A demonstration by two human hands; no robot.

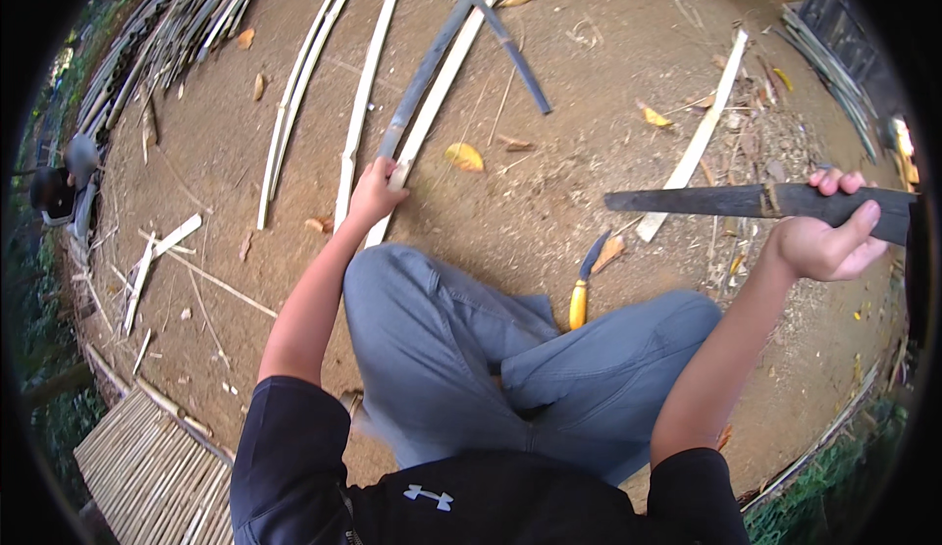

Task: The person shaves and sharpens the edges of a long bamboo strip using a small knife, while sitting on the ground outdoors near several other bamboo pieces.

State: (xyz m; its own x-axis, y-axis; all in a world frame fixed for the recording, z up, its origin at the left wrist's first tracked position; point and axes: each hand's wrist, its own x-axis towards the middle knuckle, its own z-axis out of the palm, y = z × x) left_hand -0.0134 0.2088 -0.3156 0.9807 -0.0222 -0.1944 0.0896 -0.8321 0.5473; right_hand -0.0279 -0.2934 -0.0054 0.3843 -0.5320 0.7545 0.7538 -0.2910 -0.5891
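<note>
- I am seeing my left hand (pixel 376 189) closing its fingers around the near end of a pale split bamboo strip (pixel 444 82), which is lying flat on the dirt ground (pixel 549 182) and running away toward the far edge
- My right hand (pixel 829 241) is gripping a dark, flat, weathered blade-like tool (pixel 726 201), fingers wrapped over it and thumb along its side, holding it level above the ground's right side
- A yellow-handled knife (pixel 583 290) is lying just beyond my grey trouser knees (pixel 461 349)
- More long pale strips (pixel 304 74) and a dark bamboo length (pixel 432 59) are lying alongside, smooth and narrow
- The tool's right end is running into the dark rim, so I cannot tell its full shape
</note>
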